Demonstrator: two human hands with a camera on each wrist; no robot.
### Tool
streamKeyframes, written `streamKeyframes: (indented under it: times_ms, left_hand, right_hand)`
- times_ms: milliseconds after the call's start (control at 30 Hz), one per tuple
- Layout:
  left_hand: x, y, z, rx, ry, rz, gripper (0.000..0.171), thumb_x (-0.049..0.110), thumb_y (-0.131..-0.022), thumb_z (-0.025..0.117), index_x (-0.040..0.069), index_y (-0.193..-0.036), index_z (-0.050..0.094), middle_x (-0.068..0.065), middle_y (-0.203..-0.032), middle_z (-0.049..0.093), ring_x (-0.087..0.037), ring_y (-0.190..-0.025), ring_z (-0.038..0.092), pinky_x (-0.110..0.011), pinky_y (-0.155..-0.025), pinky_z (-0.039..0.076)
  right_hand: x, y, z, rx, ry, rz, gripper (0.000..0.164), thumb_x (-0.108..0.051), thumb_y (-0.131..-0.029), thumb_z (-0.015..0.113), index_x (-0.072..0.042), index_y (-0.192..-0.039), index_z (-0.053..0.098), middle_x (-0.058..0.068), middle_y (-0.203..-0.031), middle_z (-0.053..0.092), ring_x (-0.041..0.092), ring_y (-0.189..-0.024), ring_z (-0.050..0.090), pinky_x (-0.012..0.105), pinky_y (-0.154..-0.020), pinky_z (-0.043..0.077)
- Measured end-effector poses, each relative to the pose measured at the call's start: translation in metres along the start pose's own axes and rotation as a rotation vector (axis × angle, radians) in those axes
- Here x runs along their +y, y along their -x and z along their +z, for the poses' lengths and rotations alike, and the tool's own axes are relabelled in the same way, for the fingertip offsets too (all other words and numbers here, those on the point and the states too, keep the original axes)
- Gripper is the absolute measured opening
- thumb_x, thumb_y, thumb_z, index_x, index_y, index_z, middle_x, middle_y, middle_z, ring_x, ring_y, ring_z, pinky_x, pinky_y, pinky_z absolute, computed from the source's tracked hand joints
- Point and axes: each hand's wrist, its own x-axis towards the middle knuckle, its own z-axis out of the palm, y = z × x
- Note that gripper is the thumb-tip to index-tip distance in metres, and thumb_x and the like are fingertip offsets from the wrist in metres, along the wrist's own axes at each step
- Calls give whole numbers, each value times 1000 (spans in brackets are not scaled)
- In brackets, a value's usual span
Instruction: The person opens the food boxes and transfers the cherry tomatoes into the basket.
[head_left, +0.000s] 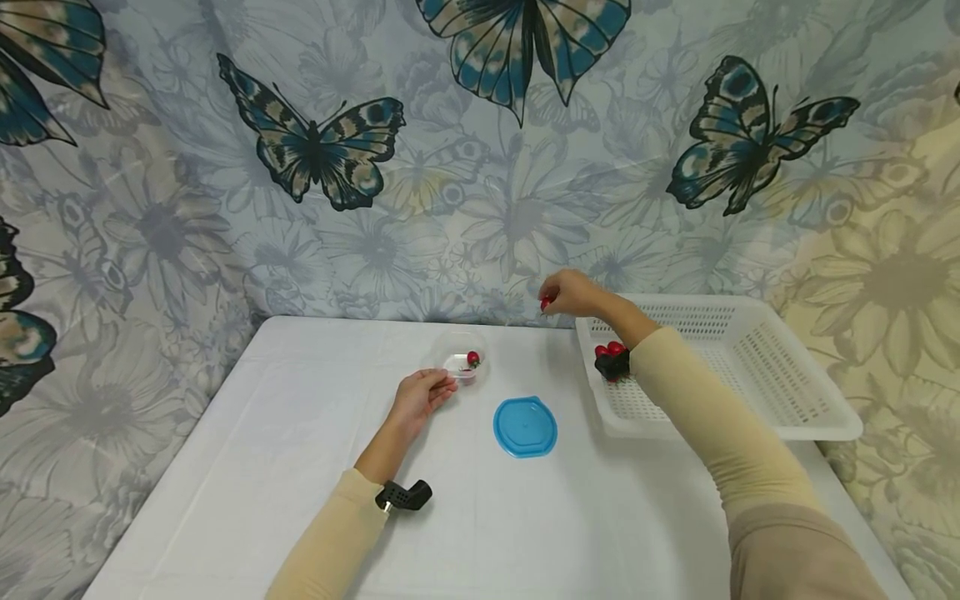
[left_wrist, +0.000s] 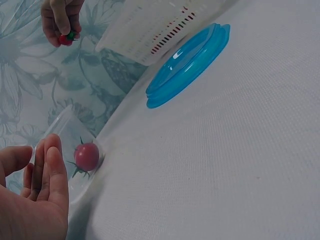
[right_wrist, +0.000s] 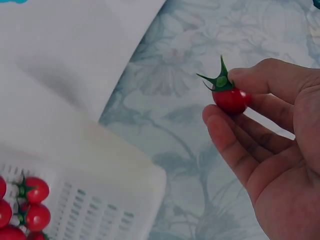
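Note:
A small red tomato with a green calyx (right_wrist: 231,100) is pinched between the thumb and fingers of my right hand (head_left: 573,293), raised beside the near left end of a white basket (head_left: 817,417). My left hand (head_left: 422,398) is at the near side of a clear plastic container (head_left: 447,343), fingertips right at its rim and fingers fairly straight. Inside that container lies another tomato (left_wrist: 86,156). Several more tomatoes (right_wrist: 36,217) sit in the basket's left end, partly hidden in the head view by the black wrist camera (head_left: 612,364).
A round blue lid (head_left: 525,427) lies on the white-covered table (head_left: 480,517), between the container and the basket. Behind the table hangs a cloth (head_left: 517,208) printed with flowers and butterflies. A black wrist camera (head_left: 405,496) is strapped to the left wrist.

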Motion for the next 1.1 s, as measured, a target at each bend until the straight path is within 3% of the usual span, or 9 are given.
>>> streamKeyframes:
  times_ms: [333, 500, 633, 900, 1100]
  left_hand:
    - [0, -2, -1, 5, -4, 1, 11, 6, -96, 57, 1, -105, 55, -2, -78, 69, -9, -72, 69, -19, -68, 58]
    - [0, -2, 0, 10, -10, 0, 11, 7, -96, 57, 1, -106, 55, -1, -77, 69, -9, -71, 70, -19, -68, 58]
    - [0, -1, 0, 9, -9, 6, 10, 6, -96, 56, 0, -105, 54, 0, -77, 68, -9, -71, 70, -19, -68, 58]
    - [-1, -1, -1, 7, -16, -1, 14, 7, -96, 58, 0, -107, 54, -1, -78, 68, -9, -72, 70, -19, -69, 58]
    - [-1, -1, -1, 9, -13, -4, 13, 7, -96, 58, 0, -106, 55, -1, -77, 69, -9, -72, 69, -19, -69, 58]
  right_hand:
    - [29, 23, -14, 1, -1, 25, 26, -6, -86, 68, 8, -108, 66, 20, -99, 68, 28, -89, 62, 40, -79, 53]
    - [48, 35, -20, -12, 8, 50, 26, -6, -84, 68, 9, -105, 67, 19, -93, 69, 24, -79, 62, 35, -71, 53]
    - [64, 43, -22, -33, -5, 101, 19, -5, -84, 67, 7, -98, 68, 13, -81, 68, 18, -69, 60, 30, -64, 51]
    - [96, 64, -22, -113, -43, 224, 20, -10, -84, 63, 6, -98, 66, 4, -67, 60, 16, -64, 52, 33, -64, 47]
    - [116, 76, -15, -141, -52, 316, 27, -8, -82, 63, 9, -103, 64, 7, -72, 65, 19, -66, 55, 36, -64, 50]
